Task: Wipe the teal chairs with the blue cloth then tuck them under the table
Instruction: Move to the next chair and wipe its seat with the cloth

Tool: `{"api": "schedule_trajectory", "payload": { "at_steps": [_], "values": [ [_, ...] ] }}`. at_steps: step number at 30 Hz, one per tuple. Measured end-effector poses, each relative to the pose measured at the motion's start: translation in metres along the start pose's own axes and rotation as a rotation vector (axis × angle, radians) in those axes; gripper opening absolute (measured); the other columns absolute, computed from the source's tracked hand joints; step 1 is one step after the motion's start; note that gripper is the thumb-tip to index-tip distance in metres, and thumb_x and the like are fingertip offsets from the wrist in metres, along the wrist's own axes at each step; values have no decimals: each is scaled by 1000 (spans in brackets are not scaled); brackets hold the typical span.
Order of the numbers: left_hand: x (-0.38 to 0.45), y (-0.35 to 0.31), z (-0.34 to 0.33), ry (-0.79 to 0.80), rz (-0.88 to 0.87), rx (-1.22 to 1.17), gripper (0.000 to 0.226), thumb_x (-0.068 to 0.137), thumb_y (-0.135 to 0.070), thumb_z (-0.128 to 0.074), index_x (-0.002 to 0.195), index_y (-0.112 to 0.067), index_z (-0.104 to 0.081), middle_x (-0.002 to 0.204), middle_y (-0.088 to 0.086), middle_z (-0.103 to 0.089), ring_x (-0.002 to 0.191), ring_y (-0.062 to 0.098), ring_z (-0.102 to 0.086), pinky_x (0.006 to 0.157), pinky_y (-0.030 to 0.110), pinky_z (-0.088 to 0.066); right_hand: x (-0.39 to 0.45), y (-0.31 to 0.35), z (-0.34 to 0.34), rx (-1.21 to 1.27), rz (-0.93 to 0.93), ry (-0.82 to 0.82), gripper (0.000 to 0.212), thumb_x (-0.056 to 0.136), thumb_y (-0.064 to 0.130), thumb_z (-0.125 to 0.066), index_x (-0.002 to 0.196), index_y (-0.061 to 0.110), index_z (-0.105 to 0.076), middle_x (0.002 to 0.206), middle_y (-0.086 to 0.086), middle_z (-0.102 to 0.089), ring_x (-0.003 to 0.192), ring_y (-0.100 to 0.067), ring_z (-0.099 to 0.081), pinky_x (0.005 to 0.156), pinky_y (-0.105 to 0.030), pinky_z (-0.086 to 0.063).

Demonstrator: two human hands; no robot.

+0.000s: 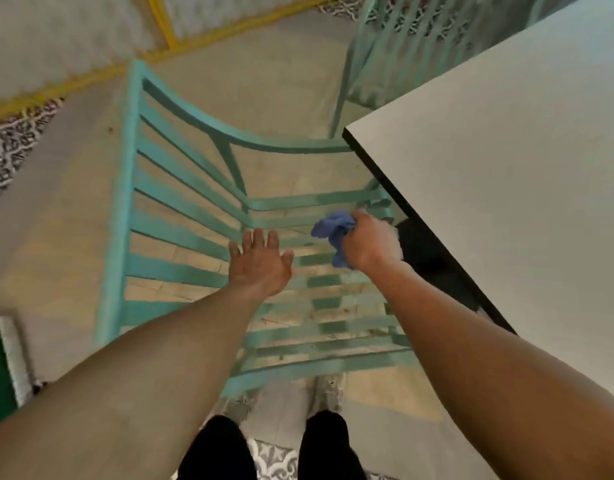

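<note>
At frame centre, the right hand (369, 240) grips the bunched blue cloth (335, 233) above the teal chair (181, 233) seat slats beside the white tabletop (506, 161), while the left hand (258, 261) spreads flat, holding nothing.

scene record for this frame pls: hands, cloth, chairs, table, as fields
left hand: open, fingers spread over the near chair's seat slats
right hand: grips the blue cloth, at the seat's table side
near teal chair: pulled out, seat mostly clear of the table
far teal chair: beside the table's far edge
table: pale top, corner over the near chair's edge
wiping contact: cannot tell
</note>
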State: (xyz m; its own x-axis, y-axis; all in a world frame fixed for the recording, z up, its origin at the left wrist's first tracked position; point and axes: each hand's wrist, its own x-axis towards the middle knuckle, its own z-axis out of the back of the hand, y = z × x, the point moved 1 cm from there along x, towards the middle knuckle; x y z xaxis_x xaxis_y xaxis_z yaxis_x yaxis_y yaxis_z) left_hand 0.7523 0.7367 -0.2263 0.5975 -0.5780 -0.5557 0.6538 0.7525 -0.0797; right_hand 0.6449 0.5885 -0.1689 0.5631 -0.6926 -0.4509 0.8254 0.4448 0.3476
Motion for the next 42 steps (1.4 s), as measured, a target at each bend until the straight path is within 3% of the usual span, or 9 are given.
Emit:
{"api": "schedule_trajectory", "payload": {
  "at_steps": [6,12,17,19,22,26,30,38,42],
  "values": [
    [79,12,-69,18,59,-34,65,102,-47,-25,156,-15,-9,163,13,-7,149,33,-4,118,52,-4,82,-34,-46,276,-43,-262,14,95,12,-42,99,18,-53,94,-5,-55,84,-26,-51,66,-22,-27],
    [170,19,-144,-87,28,50,64,100,-44,-31,153,-13,-16,159,15,-18,146,33,-14,117,53,-10,191,-68,-93,150,-52,-685,35,95,38,-46,113,8,-52,113,-16,-61,102,-37,-57,77,-39,-41],
    [215,32,-184,-175,18,166,56,102,-38,-25,148,-6,-27,148,18,-36,137,35,-29,118,48,-9,254,-126,-213,-120,26,-326,64,94,57,-37,146,23,-24,155,-16,-20,144,-38,-15,112,-60,-15],
    [217,36,-196,-233,-26,213,52,102,-36,-22,141,-4,-35,139,18,-43,129,35,-36,117,48,-11,264,-132,-234,-133,-29,-370,62,95,54,-35,149,26,-19,159,-16,-11,146,-37,-6,114,-59,-7],
    [221,35,-203,-272,-61,218,52,103,-35,-21,141,-3,-35,135,17,-45,124,34,-38,115,47,-14,274,-103,-239,-159,-45,-462,49,94,40,-38,139,19,-40,145,-23,-36,137,-42,-28,113,-54,-18],
    [223,35,-206,-312,-70,246,53,100,-33,-21,131,-3,-52,124,19,-57,116,36,-49,114,46,-23,267,-8,-287,-113,453,-399,31,76,16,-57,105,10,-67,95,-26,-61,86,-44,-59,74,-45,-44],
    [222,34,-210,-295,-71,260,67,95,-37,-11,133,0,-53,125,24,-58,118,42,-48,115,49,-20,264,41,-301,-275,620,-279,40,88,29,-46,127,26,-52,118,-12,-53,108,-34,-49,85,-41,-35],
    [226,35,-213,-359,-41,124,56,103,-45,-22,138,-5,-41,135,20,-48,129,39,-36,118,48,-11,279,-207,-164,-270,-230,-635,50,94,35,-37,132,3,-42,133,-27,-44,122,-45,-41,102,-57,-34],
    [226,35,-212,-360,-40,105,57,103,-45,-21,141,-6,-38,138,20,-46,132,38,-34,119,48,-8,287,-177,-174,-143,-205,-583,44,95,21,-45,134,1,-43,136,-25,-44,127,-38,-41,106,-48,-32]
  ]
}}
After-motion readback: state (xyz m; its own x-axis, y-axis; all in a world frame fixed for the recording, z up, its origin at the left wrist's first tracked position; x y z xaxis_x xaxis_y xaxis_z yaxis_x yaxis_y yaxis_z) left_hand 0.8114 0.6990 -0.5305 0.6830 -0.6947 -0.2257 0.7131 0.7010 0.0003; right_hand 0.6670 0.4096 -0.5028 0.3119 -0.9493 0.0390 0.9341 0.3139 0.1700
